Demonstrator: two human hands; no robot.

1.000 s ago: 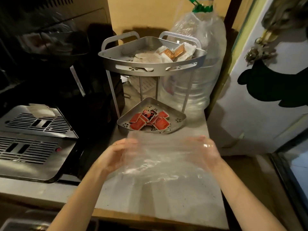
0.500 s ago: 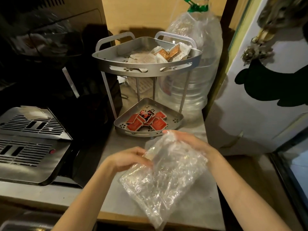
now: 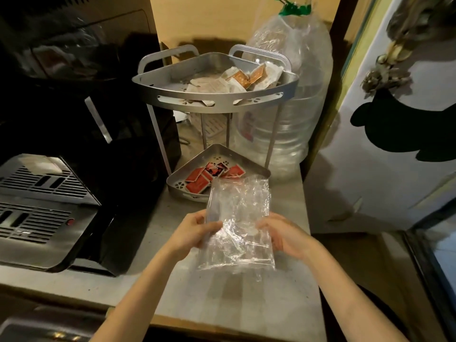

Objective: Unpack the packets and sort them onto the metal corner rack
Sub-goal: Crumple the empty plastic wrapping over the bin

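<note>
Packets, red (image 3: pixel 214 176) on the lower shelf and pale orange (image 3: pixel 243 79) on the upper, fill the metal corner rack (image 3: pixel 214 101) just beyond your hands. It stands on a grey tabletop (image 3: pixel 246 299), a water bottle (image 3: pixel 291 99) behind. Your left hand (image 3: pixel 195 234) and right hand (image 3: pixel 283 236) each pinch a crumpled clear plastic bag (image 3: pixel 238 223), held upright between them.

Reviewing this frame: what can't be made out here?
- Print on the red packets and the tan packets: too small, head view.
- Right part of the lower shelf: hidden behind the clear bag that the left hand and right hand hold.
- Water bottle cap: cut off by the top edge.
</note>
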